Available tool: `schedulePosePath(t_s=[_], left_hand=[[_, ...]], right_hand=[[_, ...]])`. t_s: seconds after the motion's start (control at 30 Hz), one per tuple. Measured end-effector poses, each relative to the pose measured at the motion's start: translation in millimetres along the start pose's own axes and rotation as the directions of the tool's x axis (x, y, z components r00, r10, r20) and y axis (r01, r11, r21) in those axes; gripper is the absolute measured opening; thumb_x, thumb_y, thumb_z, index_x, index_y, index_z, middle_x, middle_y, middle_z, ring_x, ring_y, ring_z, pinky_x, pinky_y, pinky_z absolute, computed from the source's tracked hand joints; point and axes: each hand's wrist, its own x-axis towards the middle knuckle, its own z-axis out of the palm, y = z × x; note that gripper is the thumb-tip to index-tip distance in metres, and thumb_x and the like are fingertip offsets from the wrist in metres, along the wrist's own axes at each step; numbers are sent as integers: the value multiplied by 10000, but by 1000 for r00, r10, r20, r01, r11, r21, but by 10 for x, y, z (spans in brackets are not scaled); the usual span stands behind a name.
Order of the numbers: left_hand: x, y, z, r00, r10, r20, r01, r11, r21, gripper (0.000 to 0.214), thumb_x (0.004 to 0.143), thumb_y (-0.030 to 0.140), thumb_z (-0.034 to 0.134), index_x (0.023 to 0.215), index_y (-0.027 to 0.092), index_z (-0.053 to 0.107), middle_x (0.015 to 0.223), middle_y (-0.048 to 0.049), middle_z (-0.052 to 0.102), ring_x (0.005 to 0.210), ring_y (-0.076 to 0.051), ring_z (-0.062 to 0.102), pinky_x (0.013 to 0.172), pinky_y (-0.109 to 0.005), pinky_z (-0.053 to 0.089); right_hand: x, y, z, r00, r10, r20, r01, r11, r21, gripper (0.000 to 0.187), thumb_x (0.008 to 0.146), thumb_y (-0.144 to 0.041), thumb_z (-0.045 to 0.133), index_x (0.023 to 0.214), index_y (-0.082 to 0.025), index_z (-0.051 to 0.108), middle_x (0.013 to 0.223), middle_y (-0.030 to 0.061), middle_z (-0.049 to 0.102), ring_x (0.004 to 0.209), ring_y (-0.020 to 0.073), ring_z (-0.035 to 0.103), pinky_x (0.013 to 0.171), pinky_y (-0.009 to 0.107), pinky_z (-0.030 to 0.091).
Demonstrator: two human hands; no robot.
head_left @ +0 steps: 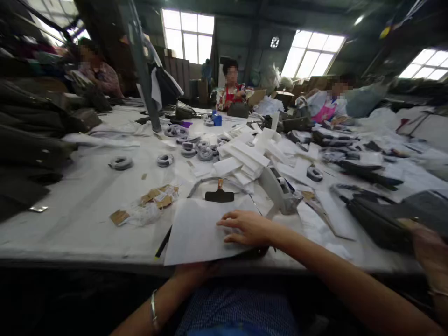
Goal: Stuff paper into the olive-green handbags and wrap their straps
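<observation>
A white sheet (194, 228) lies over a dark bag at the table's front edge. Past the sheet's far side show a black piece (219, 196) with a small brown tab and a thin curved handle. My right hand (245, 227) rests on the sheet, palm down with its fingers spread. Below the near edge, my left hand (196, 270) reaches under the bag; its fingers are hidden. A grey tape dispenser (281, 192) stands just beyond my right hand. Left of the sheet lie brown tags in clear plastic (159, 198).
Several wrapped grey coils (205, 154) and a heap of white strips (241, 156) cover the middle of the table. Dark bags (31, 140) are piled at left. At right, another person's hand (429, 247) touches a dark bag (381, 217). Several people work across the table.
</observation>
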Motion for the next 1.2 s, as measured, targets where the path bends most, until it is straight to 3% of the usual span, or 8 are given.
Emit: schedulePosePath(t_s=[0.13, 0.23, 0.4, 0.53, 0.67, 0.8, 0.97, 1.2], left_hand=[[71, -15, -88, 998, 55, 18, -54, 997, -55, 507, 808, 419, 708, 1298, 333, 609, 1359, -85, 603, 1175, -347, 619, 991, -509, 505], [127, 6, -183, 997, 60, 53, -53, 992, -117, 530, 807, 370, 716, 1320, 325, 589, 1316, -79, 638, 1119, -318, 655, 934, -458, 552], [147, 10, -209, 998, 42, 49, -34, 989, -142, 535, 795, 366, 727, 1312, 324, 597, 1227, -70, 692, 1061, -313, 683, 890, -442, 578], [127, -14, -165, 998, 65, 21, -62, 990, -128, 546, 801, 372, 717, 1327, 303, 589, 1244, -70, 682, 1077, -307, 677, 921, -435, 565], [106, -10, -154, 997, 72, -39, -76, 991, -108, 474, 849, 421, 665, 1308, 320, 604, 1330, -66, 628, 1169, -315, 625, 994, -459, 512], [32, -13, -72, 987, 102, -125, -106, 994, -23, 473, 885, 463, 614, 1335, 323, 578, 1371, -72, 597, 1216, -320, 586, 1110, -499, 381], [-44, -16, 40, 974, 91, -210, -72, 993, 93, 534, 903, 529, 553, 1329, 208, 584, 1312, -131, 634, 1188, -320, 598, 1179, -490, 264], [32, 26, -54, 1000, -13, -7, 12, 996, -89, 445, 860, 541, 624, 1251, 332, 646, 1343, -54, 618, 1196, -299, 605, 1093, -460, 417]], right_hand=[[13, 146, 278, 999, -32, -7, 32, 999, -42, 628, 940, -546, 510, 1496, -281, 387, 1574, 114, 335, 1423, 341, 329, 1152, 540, 253], [-25, 187, 347, 999, 41, 2, -41, 998, -45, 615, 976, -547, 422, 1524, -287, 323, 1594, 113, 287, 1447, 355, 283, 1155, 592, 206], [-36, 106, 188, 990, 134, 44, -129, 986, -103, 591, 932, -501, 539, 1456, -239, 461, 1510, 156, 433, 1350, 385, 434, 1090, 583, 329], [115, 68, 87, 995, 95, 10, -94, 990, -107, 376, 949, -450, 542, 1183, -198, 694, 1177, 144, 692, 1078, 302, 642, 975, 457, 457], [172, 157, 271, 990, -98, -100, 95, 995, -31, 528, 973, -483, 496, 1432, -224, 484, 1480, 120, 481, 1377, 298, 407, 1151, 494, 264], [83, 210, 480, 992, -116, -59, 120, 990, 77, 605, 1005, -514, 392, 1547, -284, 250, 1614, 68, 243, 1495, 268, 174, 1208, 511, 110], [70, 130, 514, 987, -159, -36, 162, 981, 110, 621, 996, -534, 402, 1546, -287, 251, 1610, 68, 250, 1500, 277, 153, 1212, 523, 55], [127, 115, 555, 998, -44, -50, 50, 991, 122, 597, 1004, -539, 365, 1543, -309, 252, 1617, 49, 235, 1500, 275, 152, 1209, 535, 44]])
